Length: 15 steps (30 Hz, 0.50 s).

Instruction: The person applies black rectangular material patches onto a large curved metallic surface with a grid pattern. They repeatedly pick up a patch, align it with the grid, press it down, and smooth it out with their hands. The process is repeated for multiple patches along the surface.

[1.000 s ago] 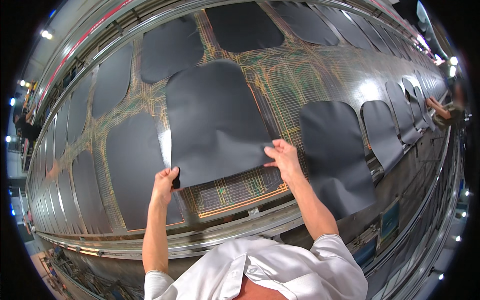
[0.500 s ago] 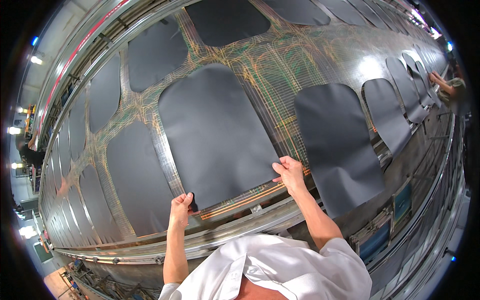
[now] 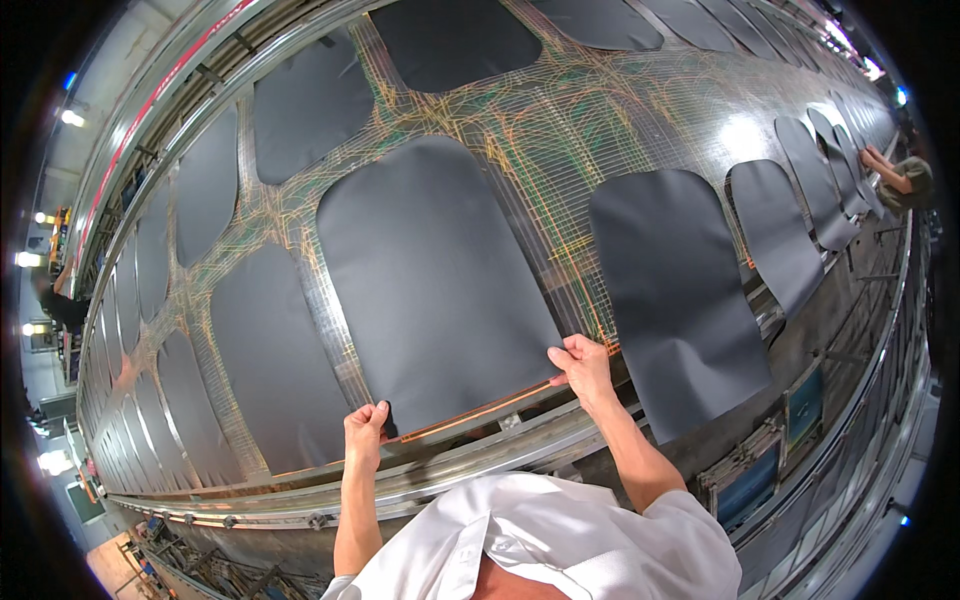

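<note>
While pinching the near left corner of a dark grey sheet [image 3: 445,280] with the left hand [image 3: 363,432], also gripping the near right corner with the right hand [image 3: 587,370], with thumbs on top at both ends. Hard to tell how far under the fingers reach. Spread smooth ahead of and between both hands, over the bench [image 3: 650,130], with a rounded end pointing away. Right along the near edge, between the hands, catch an orange line [image 3: 475,411] peeking out. Glance just left of the left hand, at a flat neighbouring sheet [image 3: 275,355]. Over to the right of the right hand, spot a creased sheet [image 3: 680,280], drooping past the bench's near edge. Farther right of that same hand, see a smaller-looking sheet [image 3: 780,225] drooping likewise, then a co-worker [image 3: 905,182] reaching in toward yet more pieces. Well ahead of both hands, note a black sheet [image 3: 455,45], with tangled orange and green lines on the nearer side. Closer to the body than the left hand, find a metal rail [image 3: 270,498].
</note>
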{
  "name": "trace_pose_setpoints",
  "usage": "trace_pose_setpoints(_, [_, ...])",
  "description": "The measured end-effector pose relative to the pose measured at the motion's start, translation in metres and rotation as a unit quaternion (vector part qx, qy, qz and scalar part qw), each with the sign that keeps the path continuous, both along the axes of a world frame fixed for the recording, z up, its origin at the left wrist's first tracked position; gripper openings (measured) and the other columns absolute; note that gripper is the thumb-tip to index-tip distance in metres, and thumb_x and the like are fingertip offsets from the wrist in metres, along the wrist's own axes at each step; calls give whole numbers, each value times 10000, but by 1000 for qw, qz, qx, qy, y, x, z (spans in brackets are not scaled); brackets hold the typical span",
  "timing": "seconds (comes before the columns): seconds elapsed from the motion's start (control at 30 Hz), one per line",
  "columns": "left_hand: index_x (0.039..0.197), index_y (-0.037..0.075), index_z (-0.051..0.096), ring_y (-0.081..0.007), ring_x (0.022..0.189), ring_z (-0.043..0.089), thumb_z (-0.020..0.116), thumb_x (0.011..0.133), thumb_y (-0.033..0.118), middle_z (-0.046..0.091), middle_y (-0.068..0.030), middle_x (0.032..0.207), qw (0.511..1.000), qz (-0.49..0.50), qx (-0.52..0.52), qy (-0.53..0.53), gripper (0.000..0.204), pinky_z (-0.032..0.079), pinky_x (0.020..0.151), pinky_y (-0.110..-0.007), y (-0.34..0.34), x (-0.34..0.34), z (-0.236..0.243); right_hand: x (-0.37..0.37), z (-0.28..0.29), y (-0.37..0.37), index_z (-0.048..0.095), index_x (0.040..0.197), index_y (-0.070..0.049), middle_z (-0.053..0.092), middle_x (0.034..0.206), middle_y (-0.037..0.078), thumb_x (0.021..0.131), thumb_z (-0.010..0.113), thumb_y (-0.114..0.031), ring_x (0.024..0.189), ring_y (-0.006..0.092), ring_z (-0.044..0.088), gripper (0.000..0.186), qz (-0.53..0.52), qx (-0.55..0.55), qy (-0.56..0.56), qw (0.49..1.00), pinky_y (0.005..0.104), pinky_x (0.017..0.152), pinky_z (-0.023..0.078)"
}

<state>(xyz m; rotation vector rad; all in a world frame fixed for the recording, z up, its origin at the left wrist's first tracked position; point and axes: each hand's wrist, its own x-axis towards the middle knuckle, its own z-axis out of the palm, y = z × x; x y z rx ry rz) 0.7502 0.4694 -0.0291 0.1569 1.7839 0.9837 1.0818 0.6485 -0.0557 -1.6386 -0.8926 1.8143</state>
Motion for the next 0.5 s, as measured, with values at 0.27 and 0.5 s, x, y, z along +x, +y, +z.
trace_pose_setpoints(0.27, [673, 92, 583, -64, 522, 510, 687, 937, 269, 538, 34, 613, 1000, 18, -17, -4, 335, 581, 525, -315, -11, -1, -13, 2, -5, -1, 617, 901, 9, 632, 810, 46, 882, 696, -55, 653, 102, 605, 103, 14, 6, -5, 1000, 281, 486, 584])
trace_pose_setpoints(0.5, [684, 76, 599, -70, 530, 511, 688, 935, 261, 533, 25, 609, 999, 26, -32, -12, 324, 586, 517, -313, -8, 2, -9, 3, -3, -2, 596, 861, 17, 635, 776, 72, 881, 696, -52, 546, 162, 641, 123, 16, -10, -16, 1000, 288, 466, 583])
